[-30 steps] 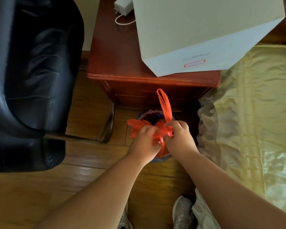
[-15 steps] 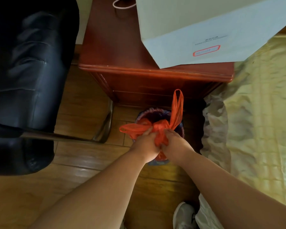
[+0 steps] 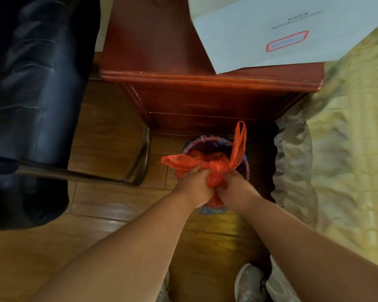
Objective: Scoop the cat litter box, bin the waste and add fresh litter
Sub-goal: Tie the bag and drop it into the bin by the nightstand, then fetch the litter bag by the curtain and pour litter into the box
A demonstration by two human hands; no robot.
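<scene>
An orange plastic bag (image 3: 216, 168) sits in a small round bin (image 3: 205, 143) on the floor in front of a nightstand. My left hand (image 3: 195, 185) grips the bag's gathered top from the left. My right hand (image 3: 235, 185) grips it from the right, and the two hands are pressed close together. One bag handle sticks up on the right and the other fans out to the left. The bag's contents are hidden, and no litter box or scoop is in view.
A red-brown wooden nightstand (image 3: 205, 83) stands behind the bin with a large white paper bag (image 3: 271, 40) on top. A black leather chair (image 3: 31, 94) with a metal frame fills the left. A bed with a yellow cover (image 3: 347, 149) lies right. My shoes (image 3: 249, 282) are below.
The hands have drawn closer together on the bag's neck. The upright handle swung from above the middle over to the right, and the left handle has flattened out sideways.
</scene>
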